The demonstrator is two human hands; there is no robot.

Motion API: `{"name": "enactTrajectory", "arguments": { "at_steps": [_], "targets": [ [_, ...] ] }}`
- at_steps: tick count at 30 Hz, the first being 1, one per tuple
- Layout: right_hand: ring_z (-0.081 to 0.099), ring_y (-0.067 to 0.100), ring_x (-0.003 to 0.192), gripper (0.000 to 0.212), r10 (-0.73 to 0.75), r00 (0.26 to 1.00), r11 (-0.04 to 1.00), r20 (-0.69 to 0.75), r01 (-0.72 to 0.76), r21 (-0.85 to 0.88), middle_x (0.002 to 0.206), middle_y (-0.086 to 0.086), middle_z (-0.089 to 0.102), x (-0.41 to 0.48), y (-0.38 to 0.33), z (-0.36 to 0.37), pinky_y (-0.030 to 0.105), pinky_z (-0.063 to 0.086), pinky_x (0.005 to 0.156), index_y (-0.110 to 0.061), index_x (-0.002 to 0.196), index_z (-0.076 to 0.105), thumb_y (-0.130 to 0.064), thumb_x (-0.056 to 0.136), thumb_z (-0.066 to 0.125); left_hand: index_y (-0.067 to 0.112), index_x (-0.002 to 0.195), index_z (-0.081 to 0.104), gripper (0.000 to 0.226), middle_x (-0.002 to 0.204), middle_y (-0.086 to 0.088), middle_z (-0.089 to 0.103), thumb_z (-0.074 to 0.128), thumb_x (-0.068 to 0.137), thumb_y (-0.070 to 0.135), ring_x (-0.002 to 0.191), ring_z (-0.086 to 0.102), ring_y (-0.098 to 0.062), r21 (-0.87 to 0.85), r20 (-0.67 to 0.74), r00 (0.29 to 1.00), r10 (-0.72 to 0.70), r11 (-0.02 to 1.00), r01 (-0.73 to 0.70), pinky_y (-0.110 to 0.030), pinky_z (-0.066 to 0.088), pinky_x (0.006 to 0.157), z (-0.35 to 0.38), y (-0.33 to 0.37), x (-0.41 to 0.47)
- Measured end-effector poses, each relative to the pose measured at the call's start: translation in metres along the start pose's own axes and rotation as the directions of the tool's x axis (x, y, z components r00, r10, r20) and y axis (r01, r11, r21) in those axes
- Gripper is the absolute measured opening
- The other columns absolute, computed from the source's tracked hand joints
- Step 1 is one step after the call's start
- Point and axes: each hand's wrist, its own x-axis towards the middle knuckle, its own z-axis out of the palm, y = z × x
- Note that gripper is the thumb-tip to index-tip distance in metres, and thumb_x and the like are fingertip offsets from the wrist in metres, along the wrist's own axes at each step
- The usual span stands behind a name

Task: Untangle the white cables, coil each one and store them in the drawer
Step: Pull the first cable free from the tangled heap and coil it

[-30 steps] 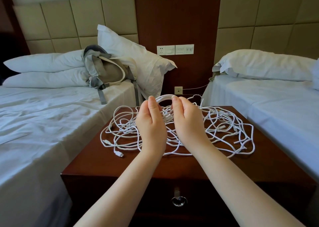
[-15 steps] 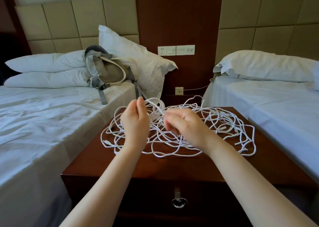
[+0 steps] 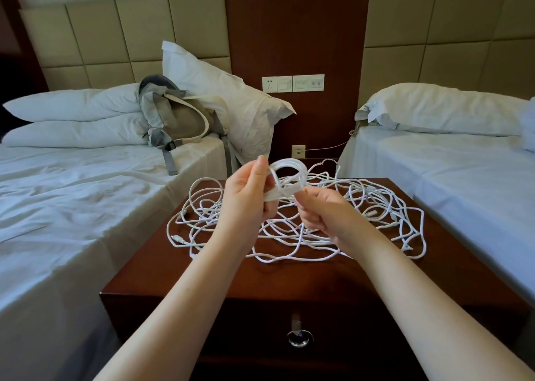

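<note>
Between the left bed (image 3: 72, 207) and right bed (image 3: 463, 183) a dark wood table (image 3: 289, 276) fills the gap, its sides near both mattresses. The drawer (image 3: 254, 325) is closed. Tangled white cables (image 3: 373, 215) sprawl across the top, nearly to the right edge. Just above them the left hand (image 3: 246, 198) grips a small coil (image 3: 289, 167), and the right hand (image 3: 321, 209) pinches the same coil.

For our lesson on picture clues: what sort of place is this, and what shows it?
Probably a hotel twin room: a left bed and a right bed flank one wooden nightstand, padded wall panels run behind both, and a switch panel sits on the wood between them.
</note>
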Motion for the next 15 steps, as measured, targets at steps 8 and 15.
{"name": "enactTrajectory", "arguments": {
  "at_steps": [8,15],
  "targets": [
    [0.037,0.01,0.046,0.032,-0.01,0.989,0.966,-0.15,0.048,0.254,0.052,-0.001,0.04,-0.006,-0.021,-0.019,0.019,0.037,0.048,-0.014,0.058,0.049,-0.029,0.084,0.058,0.007,0.069,0.051,0.032,0.045,0.006,0.039,0.043,0.098,0.019,0.032,0.032,-0.005,0.287,0.328,0.942,-0.076,0.958,-0.022,-0.014,0.025,0.033,0.027,-0.004,-0.025],
    [0.025,0.007,0.043,0.041,-0.144,0.957,0.978,-0.253,0.177,0.111,0.049,-0.002,0.032,-0.004,-0.032,-0.027,0.015,0.025,0.043,-0.016,0.056,0.044,-0.02,0.096,0.051,0.002,0.067,0.051,0.036,0.045,0.001,0.036,0.045,0.098,0.02,0.035,0.032,-0.009,0.384,0.362,0.917,-0.169,0.923,0.018,-0.016,0.025,0.037,0.032,-0.019,-0.027]
  ]
}}
